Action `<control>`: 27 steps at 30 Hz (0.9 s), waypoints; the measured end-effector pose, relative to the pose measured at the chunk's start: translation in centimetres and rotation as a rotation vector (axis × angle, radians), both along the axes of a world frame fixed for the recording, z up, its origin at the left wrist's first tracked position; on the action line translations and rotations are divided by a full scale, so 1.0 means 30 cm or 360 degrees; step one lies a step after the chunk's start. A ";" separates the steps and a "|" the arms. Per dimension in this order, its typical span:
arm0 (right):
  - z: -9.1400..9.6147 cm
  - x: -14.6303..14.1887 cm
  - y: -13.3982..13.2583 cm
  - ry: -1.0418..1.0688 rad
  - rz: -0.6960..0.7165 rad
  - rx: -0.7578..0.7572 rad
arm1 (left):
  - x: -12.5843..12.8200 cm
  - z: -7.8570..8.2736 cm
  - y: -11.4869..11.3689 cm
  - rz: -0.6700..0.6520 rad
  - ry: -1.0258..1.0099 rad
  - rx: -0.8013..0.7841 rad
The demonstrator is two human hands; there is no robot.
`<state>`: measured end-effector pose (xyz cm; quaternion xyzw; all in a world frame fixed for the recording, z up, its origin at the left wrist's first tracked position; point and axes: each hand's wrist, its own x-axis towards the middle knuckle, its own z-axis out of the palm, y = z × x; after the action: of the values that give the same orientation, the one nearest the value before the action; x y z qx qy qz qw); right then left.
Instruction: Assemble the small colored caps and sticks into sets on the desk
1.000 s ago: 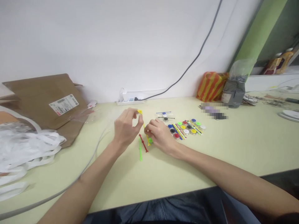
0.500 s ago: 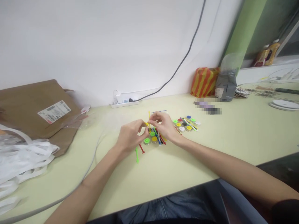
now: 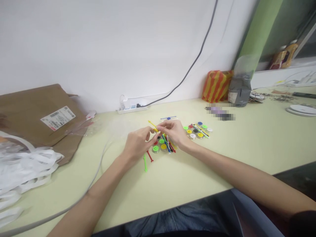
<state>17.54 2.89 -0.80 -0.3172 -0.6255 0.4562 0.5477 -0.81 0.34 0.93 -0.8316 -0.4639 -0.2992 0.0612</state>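
The left hand (image 3: 138,144) and right hand (image 3: 173,131) are both curled narrow, their fingertips meeting on a yellow plastic stick (image 3: 152,125) that points away from them and to the left. Well left of the left hand lie white paper strips (image 3: 24,168) and a brown envelope (image 3: 37,113) with a white label, and a grey cable (image 3: 101,163) runs near the left wrist. Just below the left hand, a green stick (image 3: 145,163) and a red stick (image 3: 149,156) rest on the pale table (image 3: 197,171). Under the right hand sit round green and yellow caps (image 3: 159,145) and loose coloured sticks (image 3: 168,144). Beyond the hands is a white power strip (image 3: 132,110). Right of the right hand are more colored caps (image 3: 197,131), and well right of them, a striped bag (image 3: 216,86), a grey bag (image 3: 239,91) and a white plate (image 3: 301,110).
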 end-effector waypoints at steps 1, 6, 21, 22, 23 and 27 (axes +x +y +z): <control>-0.003 0.000 0.004 -0.0013 0.0017 0.0019 | -0.002 -0.002 0.001 0.0003 -0.0007 0.0008; -0.012 -0.004 0.015 -0.0099 0.0002 0.0119 | -0.005 -0.006 0.003 0.0016 -0.0052 0.0041; 0.024 0.000 -0.044 -0.0534 -0.0160 0.0776 | -0.008 -0.010 -0.003 0.0097 -0.0186 0.0097; 0.022 -0.001 -0.044 -0.0545 -0.0122 0.0819 | -0.008 -0.010 -0.003 0.0104 -0.0193 0.0097; 0.019 -0.002 -0.044 -0.0554 -0.0097 0.0851 | -0.007 -0.010 -0.003 0.0104 -0.0191 0.0089; 0.017 -0.002 -0.050 -0.0581 -0.0182 0.0894 | -0.001 -0.007 -0.008 -0.0015 -0.0127 -0.0033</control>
<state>17.48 1.40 -0.29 -0.2650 -0.7957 0.1702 0.5173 -0.82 0.12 0.72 -0.8218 -0.4651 -0.3274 0.0326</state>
